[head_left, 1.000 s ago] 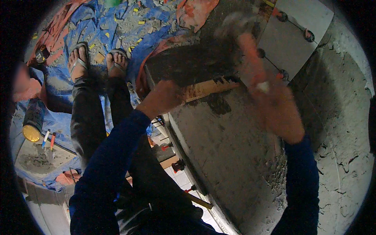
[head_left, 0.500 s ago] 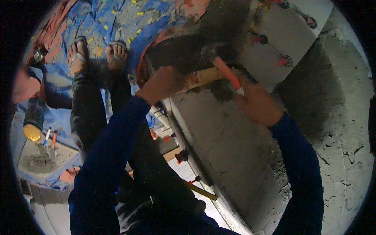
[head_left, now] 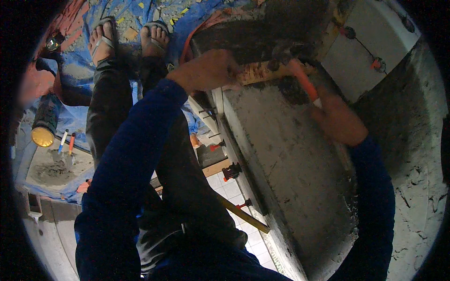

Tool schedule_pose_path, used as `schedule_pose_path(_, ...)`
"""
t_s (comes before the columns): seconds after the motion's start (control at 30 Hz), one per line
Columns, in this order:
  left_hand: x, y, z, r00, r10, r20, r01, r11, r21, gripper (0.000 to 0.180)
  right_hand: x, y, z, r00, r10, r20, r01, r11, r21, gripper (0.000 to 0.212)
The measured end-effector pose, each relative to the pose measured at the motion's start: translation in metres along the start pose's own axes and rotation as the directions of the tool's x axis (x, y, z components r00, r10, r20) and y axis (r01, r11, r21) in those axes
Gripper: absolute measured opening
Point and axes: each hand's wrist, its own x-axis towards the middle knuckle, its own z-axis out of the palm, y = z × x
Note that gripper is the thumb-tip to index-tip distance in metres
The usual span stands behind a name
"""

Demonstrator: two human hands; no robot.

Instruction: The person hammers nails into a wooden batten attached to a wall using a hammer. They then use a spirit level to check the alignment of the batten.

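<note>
My right hand is closed round the orange and white handle of a hammer. The hammer's dark head lies at the far edge of a wooden block; whether they touch I cannot tell. My left hand is curled at the block's left end, its fingers dim and slightly blurred, closed on the wood as far as they show. The block lies across the far end of a grey cement-covered ledge.
Grey tiles with red and black clips stand at the far right, beside a rough plastered wall. At left, a can and two trowels lie near a mortar board. A blue tarp with rubble spreads under my feet.
The whole view has shifted, so ledge, feet and block sit higher and farther right. Both hands stay on the same things. The hammer head appears a little nearer the block.
</note>
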Motion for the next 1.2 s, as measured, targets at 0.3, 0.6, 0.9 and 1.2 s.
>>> schedule_pose_path(0.3,0.003,-0.004,0.011,0.997,0.057,-0.055,-0.043,0.971,0.234,0.025,-0.018,-0.023,-0.029,0.961,0.002,-0.277,0.068,0.968,0.242,0.053)
schedule_pose_path(0.6,0.003,-0.010,0.017,0.997,0.075,-0.034,-0.066,0.976,0.207,0.026,-0.005,-0.038,-0.031,0.805,-0.280,-0.523,0.263,0.959,-0.108,0.048)
schedule_pose_path(0.9,0.000,0.001,0.015,0.999,-0.025,-0.044,0.033,0.981,0.190,0.022,-0.043,-0.071,-0.074,0.802,0.265,-0.536,0.039,0.871,0.489,0.034)
schedule_pose_path(1.2,0.003,-0.015,0.025,0.993,0.082,-0.085,-0.059,0.968,0.244,0.023,-0.004,-0.038,-0.039,0.913,-0.213,-0.349,0.204,0.977,-0.060,0.054)
